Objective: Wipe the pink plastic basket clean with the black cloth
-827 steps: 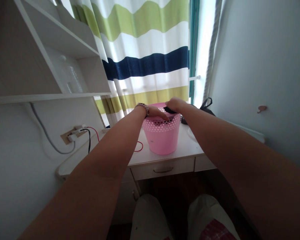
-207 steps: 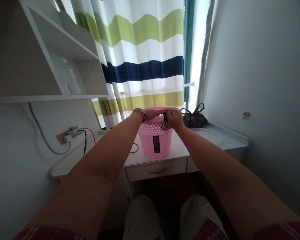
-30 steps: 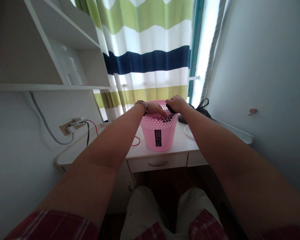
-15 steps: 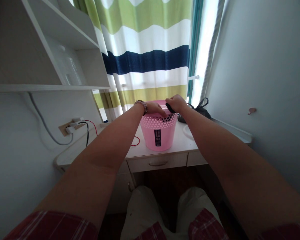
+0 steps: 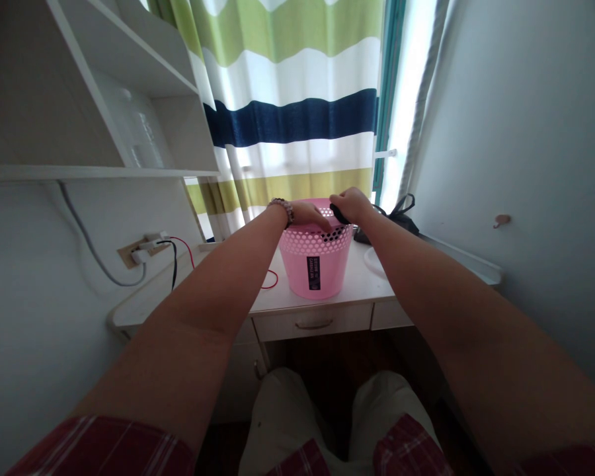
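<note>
A pink plastic bin (image 5: 297, 271) with a band of round holes below its rim and a dark label stands upright on the white desk (image 5: 357, 287). My left hand (image 5: 307, 213), a beaded bracelet at its wrist, reaches over the rim with its fingers bent down into the bin. Its fingertips are hidden, and dark material shows through the holes close by. At the bin's right side, my right hand (image 5: 351, 203) is closed on a bunched black thing (image 5: 339, 214) that looks like a plastic bag.
A black bag with handles (image 5: 396, 218) sits behind my right forearm, and a white round object (image 5: 374, 261) lies partly hidden beside it. A red cable (image 5: 272, 281) loops left of the bin. Plugs fill the wall socket (image 5: 141, 251). White shelves (image 5: 168, 132) overhang the left side.
Almost nothing differs. Both hands keep their places at the bin; the view has shifted only slightly.
</note>
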Demonstrator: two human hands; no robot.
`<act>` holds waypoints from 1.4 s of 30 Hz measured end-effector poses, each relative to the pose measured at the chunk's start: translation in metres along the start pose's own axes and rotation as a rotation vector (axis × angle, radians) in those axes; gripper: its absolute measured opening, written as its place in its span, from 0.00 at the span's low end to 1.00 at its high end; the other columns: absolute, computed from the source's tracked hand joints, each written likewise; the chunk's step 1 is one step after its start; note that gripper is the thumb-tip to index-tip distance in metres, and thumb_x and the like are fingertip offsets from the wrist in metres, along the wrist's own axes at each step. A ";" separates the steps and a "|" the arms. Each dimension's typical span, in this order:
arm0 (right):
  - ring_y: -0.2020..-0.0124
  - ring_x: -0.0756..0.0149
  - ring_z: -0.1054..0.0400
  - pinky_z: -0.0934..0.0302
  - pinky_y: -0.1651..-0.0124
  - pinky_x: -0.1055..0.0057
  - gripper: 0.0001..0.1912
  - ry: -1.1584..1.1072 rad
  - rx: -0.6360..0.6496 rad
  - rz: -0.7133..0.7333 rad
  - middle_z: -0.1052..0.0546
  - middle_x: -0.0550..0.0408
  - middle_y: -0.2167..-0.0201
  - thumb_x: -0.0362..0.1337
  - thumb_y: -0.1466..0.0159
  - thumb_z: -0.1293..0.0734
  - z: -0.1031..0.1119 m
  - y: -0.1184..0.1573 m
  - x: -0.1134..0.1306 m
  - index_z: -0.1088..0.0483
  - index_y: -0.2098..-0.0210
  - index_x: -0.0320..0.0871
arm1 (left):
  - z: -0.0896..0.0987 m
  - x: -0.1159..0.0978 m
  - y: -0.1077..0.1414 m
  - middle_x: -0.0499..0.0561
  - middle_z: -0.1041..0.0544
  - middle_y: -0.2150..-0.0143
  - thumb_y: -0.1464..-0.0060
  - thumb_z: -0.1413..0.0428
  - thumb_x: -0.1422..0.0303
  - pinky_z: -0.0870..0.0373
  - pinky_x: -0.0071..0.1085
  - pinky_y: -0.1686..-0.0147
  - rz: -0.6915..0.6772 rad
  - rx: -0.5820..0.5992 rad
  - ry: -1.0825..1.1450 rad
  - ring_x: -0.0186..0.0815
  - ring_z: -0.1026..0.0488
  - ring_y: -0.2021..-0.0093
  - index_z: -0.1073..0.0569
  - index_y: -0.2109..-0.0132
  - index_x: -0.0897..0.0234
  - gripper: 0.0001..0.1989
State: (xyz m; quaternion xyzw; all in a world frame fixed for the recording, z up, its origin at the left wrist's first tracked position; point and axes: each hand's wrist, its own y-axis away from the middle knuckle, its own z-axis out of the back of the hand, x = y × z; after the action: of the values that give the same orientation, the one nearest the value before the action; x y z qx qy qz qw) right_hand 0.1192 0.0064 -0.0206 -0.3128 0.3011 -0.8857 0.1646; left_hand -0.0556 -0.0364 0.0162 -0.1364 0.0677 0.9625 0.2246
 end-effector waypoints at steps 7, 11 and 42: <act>0.83 0.71 0.49 0.54 0.77 0.69 0.18 -0.011 -0.028 0.010 0.43 0.57 0.88 0.45 0.44 0.40 -0.001 0.000 -0.002 0.38 0.83 0.41 | 0.001 0.006 -0.005 0.48 0.26 0.57 0.64 0.43 0.51 0.39 0.32 0.61 0.015 0.015 -0.011 0.40 0.34 0.60 0.25 0.58 0.56 0.25; 0.82 0.70 0.49 0.53 0.76 0.69 0.17 -0.011 -0.016 0.006 0.43 0.56 0.88 0.45 0.43 0.40 -0.001 0.000 -0.001 0.38 0.82 0.41 | 0.001 0.009 -0.006 0.48 0.27 0.56 0.64 0.42 0.50 0.39 0.33 0.61 0.002 0.029 0.011 0.41 0.34 0.59 0.25 0.57 0.54 0.25; 0.82 0.72 0.52 0.56 0.76 0.70 0.16 -0.067 -0.048 -0.036 0.45 0.59 0.87 0.45 0.44 0.41 0.004 0.010 0.005 0.41 0.83 0.42 | 0.001 0.015 -0.011 0.50 0.26 0.59 0.62 0.43 0.49 0.42 0.32 0.58 0.041 -0.032 -0.034 0.38 0.36 0.60 0.26 0.57 0.63 0.27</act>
State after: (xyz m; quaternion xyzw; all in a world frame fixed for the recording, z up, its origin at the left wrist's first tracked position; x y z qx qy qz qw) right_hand 0.1184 -0.0049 -0.0220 -0.3517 0.3110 -0.8700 0.1509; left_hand -0.0633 -0.0199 0.0121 -0.1223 0.0511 0.9700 0.2040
